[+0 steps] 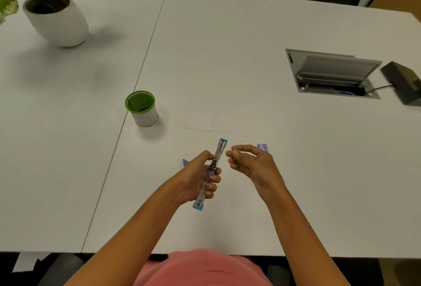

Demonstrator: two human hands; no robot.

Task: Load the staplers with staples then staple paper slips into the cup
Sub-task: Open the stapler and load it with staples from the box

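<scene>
Loading step, likely: at lower centre the left hand [197,179] grips the opened stapler [221,149]. The right hand [252,163] beside it has curled fingers [242,149]; whether they hold staples, I cannot tell. Next: seat staples in its channel.

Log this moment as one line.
left hand: grips opened stapler | right hand: beside it, hold unclear | paper slips: flat on table | cup: upright

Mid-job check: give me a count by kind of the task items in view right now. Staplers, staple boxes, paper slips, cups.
Stapler: 1, gripped by the left hand
Staple boxes: 2, the second mostly hidden behind the left hand
Paper slips: 2
Cup: 1
Total: 6
</scene>
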